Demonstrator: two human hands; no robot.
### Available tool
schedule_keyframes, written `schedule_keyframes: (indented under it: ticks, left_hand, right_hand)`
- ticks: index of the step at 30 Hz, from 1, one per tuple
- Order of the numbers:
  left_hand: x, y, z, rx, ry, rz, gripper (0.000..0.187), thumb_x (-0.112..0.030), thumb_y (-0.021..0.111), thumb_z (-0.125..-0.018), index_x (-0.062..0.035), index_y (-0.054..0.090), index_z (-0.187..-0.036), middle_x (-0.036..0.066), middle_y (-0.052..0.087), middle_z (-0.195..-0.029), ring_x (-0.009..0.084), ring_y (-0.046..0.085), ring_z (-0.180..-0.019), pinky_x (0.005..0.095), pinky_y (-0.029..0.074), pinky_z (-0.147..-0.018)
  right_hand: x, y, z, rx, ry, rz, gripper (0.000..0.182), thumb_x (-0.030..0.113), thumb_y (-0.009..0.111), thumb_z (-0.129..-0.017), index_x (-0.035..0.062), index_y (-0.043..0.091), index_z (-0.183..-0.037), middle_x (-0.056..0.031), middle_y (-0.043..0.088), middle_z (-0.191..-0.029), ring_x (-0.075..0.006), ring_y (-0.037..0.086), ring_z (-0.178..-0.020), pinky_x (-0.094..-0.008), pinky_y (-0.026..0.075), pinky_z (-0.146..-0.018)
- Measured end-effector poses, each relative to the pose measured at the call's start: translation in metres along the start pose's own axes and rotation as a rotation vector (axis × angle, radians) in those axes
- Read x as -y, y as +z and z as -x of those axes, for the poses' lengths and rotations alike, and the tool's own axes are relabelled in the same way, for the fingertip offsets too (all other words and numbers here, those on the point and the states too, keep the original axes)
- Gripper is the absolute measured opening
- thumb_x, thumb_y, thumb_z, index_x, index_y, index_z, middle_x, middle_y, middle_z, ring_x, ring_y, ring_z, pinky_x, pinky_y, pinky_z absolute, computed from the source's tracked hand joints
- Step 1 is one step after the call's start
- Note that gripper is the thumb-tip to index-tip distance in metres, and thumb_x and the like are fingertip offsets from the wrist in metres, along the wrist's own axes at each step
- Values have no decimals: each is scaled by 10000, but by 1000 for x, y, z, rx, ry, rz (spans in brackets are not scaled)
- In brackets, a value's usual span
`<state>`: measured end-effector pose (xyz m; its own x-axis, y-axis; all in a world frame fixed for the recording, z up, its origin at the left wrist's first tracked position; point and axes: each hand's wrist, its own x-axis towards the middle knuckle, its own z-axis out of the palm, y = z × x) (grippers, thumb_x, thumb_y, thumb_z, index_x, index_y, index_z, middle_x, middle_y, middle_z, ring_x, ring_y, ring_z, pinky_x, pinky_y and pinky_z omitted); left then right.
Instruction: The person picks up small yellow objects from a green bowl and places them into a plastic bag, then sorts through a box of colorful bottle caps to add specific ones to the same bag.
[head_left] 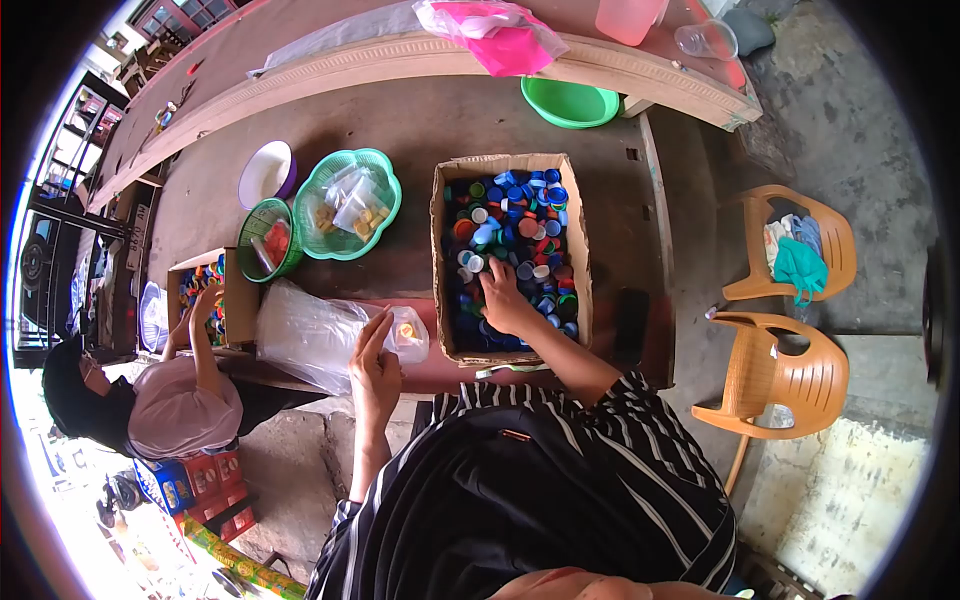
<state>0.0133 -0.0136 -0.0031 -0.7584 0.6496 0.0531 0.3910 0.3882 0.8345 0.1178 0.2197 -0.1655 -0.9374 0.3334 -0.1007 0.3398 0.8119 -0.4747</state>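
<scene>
My right hand [507,303] reaches into a cardboard box [582,215] filled with loose plastic bottle caps [487,233], mostly blue, with some red, white and green. Its fingers are a little apart and touch the caps; no cap shows clearly in the grasp. My left hand [374,368] is raised left of the box, fingers stretched out and apparently empty. Just beside it lies a clear plastic bag [310,335] on the table edge. Near the bag's right end a small orange and white item [407,332] shows.
A green basket [385,185] holding small packets, a darker green basket [290,215] and a bowl [266,175] stand at left. Another person [185,405] has hands at a second box of caps [232,325]. Orange chairs [790,375] stand right; a raised ledge [410,58] runs behind.
</scene>
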Motion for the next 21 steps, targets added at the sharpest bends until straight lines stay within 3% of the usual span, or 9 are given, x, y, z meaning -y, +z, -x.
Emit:
schedule_keyframes:
  ticks: [3, 5, 7, 9, 10, 13, 16, 20, 21]
  left_hand:
    - [0, 0, -1, 2, 7, -4, 585, 124, 413, -741, 7, 630, -1271, 184, 614, -1316, 322, 638, -1140, 341, 542, -817]
    - [-4, 0, -2, 6, -17, 14, 583, 124, 412, -740, 9, 630, -1269, 184, 615, -1313, 324, 640, -1130, 344, 540, -815]
    - [-6, 0, -3, 12, -30, 12, 584, 124, 410, -739, 11, 629, -1269, 184, 616, -1309, 322, 642, -1123, 342, 539, -812]
    - [-6, 1, -3, 12, -18, -1, 585, 125, 409, -739, 11, 629, -1269, 184, 617, -1305, 319, 644, -1117, 340, 538, -806]
    - [-5, 2, -3, 8, 1, -13, 585, 125, 409, -739, 10, 629, -1269, 184, 618, -1304, 317, 646, -1113, 338, 539, -801]
    - [-2, 4, -2, 1, 31, -32, 586, 126, 408, -741, 8, 629, -1271, 181, 618, -1305, 303, 658, -1085, 330, 543, -763]
    - [-14, 3, -1, 12, -27, 15, 588, 129, 406, -744, 4, 629, -1274, 175, 617, -1310, 289, 673, -1046, 325, 547, -716]
    - [-5, 4, 1, -11, -12, 9, 594, 134, 406, -745, -1, 628, -1278, 168, 613, -1321, 275, 684, -1014, 322, 549, -679]
    - [-2, 5, 1, -14, 14, 11, 603, 139, 400, -749, -11, 628, -1287, 154, 606, -1331, 231, 675, -902, 299, 545, -629]
  right_hand:
    - [12, -35, 16, 308, -20, -66, 622, 193, 778, -786, 41, 526, -1335, -221, 146, -1611, -575, 162, -1428, -587, 294, -1154]
    - [-9, -54, 16, 507, -89, -481, 600, 273, 798, -785, 123, 598, -1330, -183, 328, -1582, -353, 334, -1451, -456, 314, -1167]
    - [-27, -77, 12, 430, -71, -451, 546, 260, 787, -800, 158, 622, -1311, -161, 398, -1549, -272, 384, -1436, -407, 331, -1159]
    - [-57, -79, 1, 75, 27, -403, 382, 177, 747, -823, 115, 670, -1192, -149, 567, -1395, -310, 495, -1344, -403, 410, -1096]
    - [-73, -76, -10, -175, 83, -305, 273, 131, 724, -805, 65, 714, -1070, -161, 636, -1231, -321, 607, -1151, -401, 469, -1025]
    - [-113, -44, -31, -419, 302, -2, 596, 99, 675, -830, 110, 502, -1400, -190, 463, -1430, -405, 435, -1318, -478, 443, -1041]
    - [-80, -43, -28, -111, 380, 46, 850, 192, 707, -814, 112, 268, -1537, -193, 322, -1537, -420, 316, -1409, -577, 385, -1067]
    - [-40, -24, -16, 60, 207, -7, 744, 102, 644, -836, 58, 314, -1501, -161, 364, -1491, -405, 376, -1349, -534, 419, -1052]
    - [-29, -24, -9, 157, 137, -79, 724, 88, 622, -848, 42, 309, -1499, -164, 353, -1498, -402, 374, -1352, -538, 425, -1045]
